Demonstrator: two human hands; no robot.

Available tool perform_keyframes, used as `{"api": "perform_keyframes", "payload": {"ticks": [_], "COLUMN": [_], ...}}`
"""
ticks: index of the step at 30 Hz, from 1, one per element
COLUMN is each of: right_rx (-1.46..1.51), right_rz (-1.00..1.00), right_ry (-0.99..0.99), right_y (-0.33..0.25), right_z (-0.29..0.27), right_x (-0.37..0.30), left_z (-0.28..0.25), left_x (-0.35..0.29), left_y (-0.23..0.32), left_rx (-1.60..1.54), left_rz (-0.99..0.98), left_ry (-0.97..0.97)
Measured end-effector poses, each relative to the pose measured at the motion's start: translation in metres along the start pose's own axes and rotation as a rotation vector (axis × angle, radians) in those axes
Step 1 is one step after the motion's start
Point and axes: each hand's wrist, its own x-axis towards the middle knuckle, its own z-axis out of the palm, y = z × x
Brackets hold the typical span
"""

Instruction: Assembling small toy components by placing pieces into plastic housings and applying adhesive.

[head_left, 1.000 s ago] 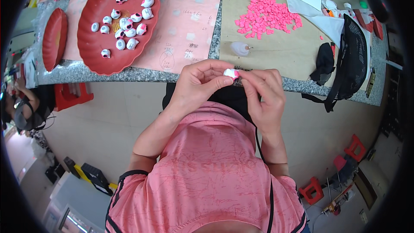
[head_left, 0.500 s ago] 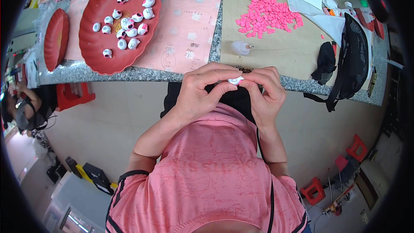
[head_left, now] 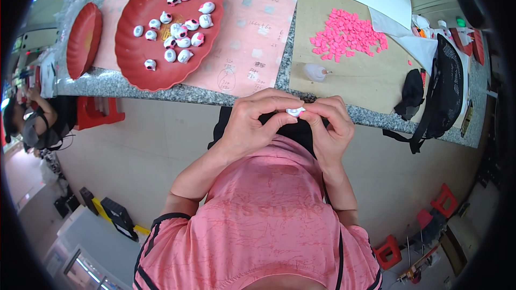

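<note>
Just off the table's front edge, my left hand [head_left: 251, 123] pinches a small white figurine [head_left: 294, 111] between thumb and fingertips. My right hand [head_left: 330, 123] is closed too, its thumb and fingers pressed on the figurine's right end. A trace of pink shows at that end; the fingertips cover the rest. Beyond my right hand, many small pink pieces [head_left: 349, 35] are heaped on a tan sheet [head_left: 306, 27]. Nearer to me on that sheet lies a small translucent bottle [head_left: 314, 72] with a thin tip.
A large red scalloped tray [head_left: 129, 53] at the left holds several white-and-pink figurines [head_left: 184, 55]. Left of it is a smaller red dish [head_left: 80, 59]. A black mesh bag [head_left: 443, 86] and black cloth [head_left: 411, 96] lie at the right edge. Another person [head_left: 40, 118] sits far left.
The view has shifted, so the table and its things appear farther right and mostly lower. Both hands keep their pinch on the figurine, with little change in their pose.
</note>
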Motion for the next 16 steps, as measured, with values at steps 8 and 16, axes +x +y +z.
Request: {"api": "perform_keyframes", "payload": {"ticks": [8, 16], "right_rx": [0.021, -0.231], "right_rz": [0.125, 0.084], "right_ry": [0.091, 0.219], "right_y": [0.001, 0.035], "right_z": [-0.015, -0.019], "right_x": [0.004, 0.012], "left_z": [-0.065, -0.085], "left_x": [0.015, -0.015], "left_y": [0.013, 0.153], "left_rx": [0.389, -0.194], "left_rz": [0.141, 1.313], "left_ry": [0.452, 0.622]}}
